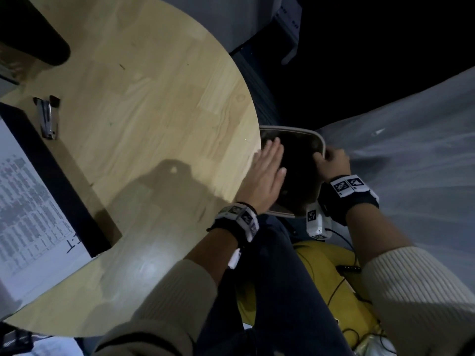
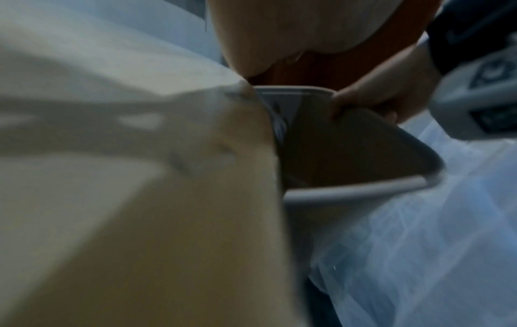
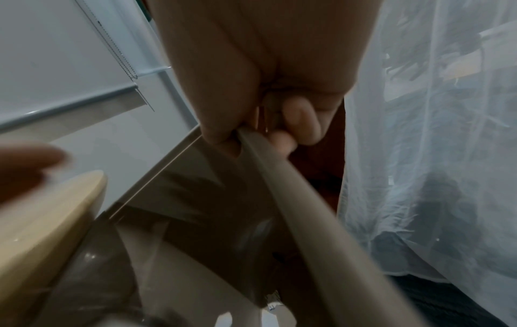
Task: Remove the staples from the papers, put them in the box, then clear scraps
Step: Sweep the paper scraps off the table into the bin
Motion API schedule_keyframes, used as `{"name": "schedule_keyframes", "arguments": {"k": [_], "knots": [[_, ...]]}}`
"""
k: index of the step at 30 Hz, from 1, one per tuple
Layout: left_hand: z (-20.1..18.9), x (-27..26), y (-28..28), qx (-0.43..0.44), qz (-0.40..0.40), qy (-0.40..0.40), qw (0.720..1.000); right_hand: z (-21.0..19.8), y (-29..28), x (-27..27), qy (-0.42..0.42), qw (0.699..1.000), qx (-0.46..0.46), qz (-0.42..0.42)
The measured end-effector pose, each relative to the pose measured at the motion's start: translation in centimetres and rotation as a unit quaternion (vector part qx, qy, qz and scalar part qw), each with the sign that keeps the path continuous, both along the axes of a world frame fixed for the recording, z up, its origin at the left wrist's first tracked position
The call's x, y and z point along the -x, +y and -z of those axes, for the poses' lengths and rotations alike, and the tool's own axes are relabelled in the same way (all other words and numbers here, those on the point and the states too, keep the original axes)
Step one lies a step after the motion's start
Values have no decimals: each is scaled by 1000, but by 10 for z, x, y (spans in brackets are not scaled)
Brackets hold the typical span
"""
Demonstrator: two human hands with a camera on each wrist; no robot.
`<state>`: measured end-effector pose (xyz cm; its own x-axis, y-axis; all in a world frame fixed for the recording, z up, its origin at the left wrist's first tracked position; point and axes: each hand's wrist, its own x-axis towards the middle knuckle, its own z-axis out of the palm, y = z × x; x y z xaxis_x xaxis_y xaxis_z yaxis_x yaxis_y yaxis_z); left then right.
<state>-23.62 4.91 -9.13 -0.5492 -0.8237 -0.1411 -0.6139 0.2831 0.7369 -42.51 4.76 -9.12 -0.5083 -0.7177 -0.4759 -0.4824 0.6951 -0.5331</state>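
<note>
The bin (image 1: 293,173) is held just below the table (image 1: 154,111) edge, its rim pinched by the right hand (image 1: 332,163), while the left hand (image 1: 264,176), flat and unclenched, is poised at that edge directly beside its mouth.

The print on the papers (image 1: 28,201) is too blurred to read.

Round wooden table (image 1: 154,111), sheer curtain (image 1: 411,150)

papers (image 1: 24,191) cut off at left edge
</note>
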Motion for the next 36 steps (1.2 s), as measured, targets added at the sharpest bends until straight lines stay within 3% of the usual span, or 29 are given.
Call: {"name": "schedule_keyframes", "arguments": {"k": [2, 5, 9, 14, 16, 19, 23, 26, 30, 36], "knots": [[0, -21, -23, 33, -97, 12, 995, -1, 2, 4, 4, 1000, 0, -1], [8, -59, -63, 22, -205, -52, 977, -2, 5, 9, 6, 1000, -1, 1], [12, -53, -74, 31, -133, -154, 979, -1, 4, 10, 3, 1000, -13, -5], [11, 1, -26, 53, 73, -182, 979, 1, 2, 11, 9, 1000, -20, -1], [7, 11, -11, 46, 121, -161, 978, 2, 2, 11, 7, 1000, -20, 4], [-4, 6, -12, 43, 63, -94, 993, 0, 0, 11, 6, 1000, -11, 5], [-13, -38, -18, 66, -65, -73, 993, -1, 0, 13, 7, 1000, -2, 4], [-2, -78, -6, 53, -19, -140, 989, 0, -3, 12, 4, 1000, -4, 7], [23, -84, 10, 93, 67, -292, 950, -1, -4, 4, -5, 1000, -12, 9], [26, -79, 9, 168, 66, -317, 931, -3, -3, -7, -13, 1000, -14, 9]]}}
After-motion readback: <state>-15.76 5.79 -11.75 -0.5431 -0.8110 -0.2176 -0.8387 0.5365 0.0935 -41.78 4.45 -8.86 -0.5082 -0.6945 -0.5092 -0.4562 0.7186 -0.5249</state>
